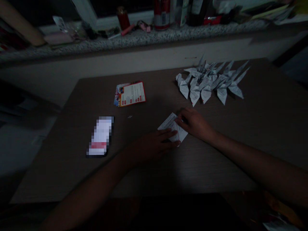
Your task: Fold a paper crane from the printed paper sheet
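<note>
A small folded square of printed paper (168,123) lies turned like a diamond on the brown table. My left hand (154,144) rests flat over its lower left part, fingers stretched out and apart, holding nothing. At the paper's right corner my right hand (196,124) has its thumb and curled fingers closed at the edge; the exact grip is partly hidden. Behind the hands, to the right, stand several folded paper cranes (205,91) of similar printed paper, crowded together in rows.
Left of my hands lies a phone (101,136) with a lit, blurred screen. Farther back are printed cards (132,93) in a stack. A granite sill (144,40) along the wall bears a red can (162,14), bottles and clutter. The room is dim.
</note>
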The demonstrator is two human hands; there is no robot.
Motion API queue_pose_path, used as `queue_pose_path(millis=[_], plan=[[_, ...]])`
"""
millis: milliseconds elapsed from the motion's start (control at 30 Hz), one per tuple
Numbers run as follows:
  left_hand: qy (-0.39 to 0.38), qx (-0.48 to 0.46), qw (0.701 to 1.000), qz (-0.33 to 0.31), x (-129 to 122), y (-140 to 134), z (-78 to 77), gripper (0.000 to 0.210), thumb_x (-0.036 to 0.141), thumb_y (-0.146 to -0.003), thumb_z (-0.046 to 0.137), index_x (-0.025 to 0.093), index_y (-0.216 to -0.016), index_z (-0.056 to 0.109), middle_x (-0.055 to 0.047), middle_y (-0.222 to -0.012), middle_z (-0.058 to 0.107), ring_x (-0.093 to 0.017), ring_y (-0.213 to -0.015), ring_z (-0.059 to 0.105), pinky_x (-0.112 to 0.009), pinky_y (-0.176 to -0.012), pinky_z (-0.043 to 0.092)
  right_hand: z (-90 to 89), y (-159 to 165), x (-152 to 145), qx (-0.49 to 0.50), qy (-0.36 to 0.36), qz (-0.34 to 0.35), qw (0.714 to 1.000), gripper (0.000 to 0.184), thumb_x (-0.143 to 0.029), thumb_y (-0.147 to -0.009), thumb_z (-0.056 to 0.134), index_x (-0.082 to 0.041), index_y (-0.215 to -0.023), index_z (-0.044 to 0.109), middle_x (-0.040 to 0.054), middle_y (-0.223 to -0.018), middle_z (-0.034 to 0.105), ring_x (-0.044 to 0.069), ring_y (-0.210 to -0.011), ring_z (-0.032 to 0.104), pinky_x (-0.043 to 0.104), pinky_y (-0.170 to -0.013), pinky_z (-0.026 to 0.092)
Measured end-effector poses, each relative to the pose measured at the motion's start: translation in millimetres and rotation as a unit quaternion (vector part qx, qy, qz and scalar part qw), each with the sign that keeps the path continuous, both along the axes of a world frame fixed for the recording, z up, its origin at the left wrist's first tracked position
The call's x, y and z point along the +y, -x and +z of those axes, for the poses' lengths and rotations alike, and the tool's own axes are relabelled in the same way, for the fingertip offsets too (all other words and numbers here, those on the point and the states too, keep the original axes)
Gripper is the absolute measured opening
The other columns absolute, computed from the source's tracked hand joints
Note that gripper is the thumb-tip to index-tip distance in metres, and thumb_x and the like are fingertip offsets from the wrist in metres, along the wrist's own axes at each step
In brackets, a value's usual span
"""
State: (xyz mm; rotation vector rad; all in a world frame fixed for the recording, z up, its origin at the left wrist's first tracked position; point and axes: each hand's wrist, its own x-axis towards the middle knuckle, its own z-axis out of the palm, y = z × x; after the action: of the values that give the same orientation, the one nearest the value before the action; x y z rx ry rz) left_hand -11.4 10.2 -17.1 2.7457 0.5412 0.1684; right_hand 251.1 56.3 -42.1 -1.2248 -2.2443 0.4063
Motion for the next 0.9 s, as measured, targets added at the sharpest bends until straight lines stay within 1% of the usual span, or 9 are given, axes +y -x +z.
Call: queue_pose_path(millis=[267, 433, 633, 900], plan=[[0.020, -0.001, 1.000, 0.003, 0.1, 0.0, 2.7, 0.048, 0.022, -0.105, 0.053, 0.030, -0.153, 0.050, -0.007, -0.168, 0.034, -0.027, -0.157, 0.029, -0.050, -0.124, 0.038, -0.3, -1.1, -0.4, 0.003, 0.004, 0.006, 1.000, 0.014, -0.025, -0.097, 0.060, -0.024, -0.085, 0.052, 0.0064, -0.088, 0.060, 0.026, -0.087, 0.059, 0.039, -0.078, 0.045], [0.019, -0.007, 1.000, 0.002, 0.1, -1.7, 3.1, 0.045, 0.025, -0.106, 0.052, 0.027, -0.150, 0.052, -0.009, -0.167, 0.038, -0.028, -0.157, 0.031, -0.049, -0.123, 0.039, 1.1, -0.3, -1.4, 0.004, 0.001, 0.002, 1.000, 0.015, -0.024, -0.097, 0.060, -0.023, -0.084, 0.052, 0.0066, -0.086, 0.060, 0.026, -0.085, 0.059, 0.039, -0.078, 0.045], [0.013, 0.011, 1.000, 0.021, -2.2, -4.3, 5.7, 0.050, 0.028, -0.106, 0.051, 0.022, -0.155, 0.045, -0.008, -0.166, 0.040, -0.026, -0.155, 0.035, -0.045, -0.124, 0.038, 1.1, -0.8, -0.8, 0.003, 0.002, 0.003, 1.000, 0.013, -0.024, -0.096, 0.060, -0.023, -0.084, 0.054, 0.0073, -0.088, 0.062, 0.026, -0.087, 0.059, 0.040, -0.079, 0.045], [0.005, 0.011, 0.999, 0.030, -3.9, -6.1, 6.6, 0.049, 0.029, -0.105, 0.053, 0.022, -0.153, 0.049, -0.009, -0.165, 0.042, -0.027, -0.154, 0.037, -0.045, -0.123, 0.039, 1.3, -0.3, -0.3, 0.008, 0.010, 0.001, 1.000, 0.014, -0.024, -0.096, 0.060, -0.023, -0.084, 0.053, 0.0063, -0.086, 0.061, 0.025, -0.085, 0.059, 0.039, -0.077, 0.045]])
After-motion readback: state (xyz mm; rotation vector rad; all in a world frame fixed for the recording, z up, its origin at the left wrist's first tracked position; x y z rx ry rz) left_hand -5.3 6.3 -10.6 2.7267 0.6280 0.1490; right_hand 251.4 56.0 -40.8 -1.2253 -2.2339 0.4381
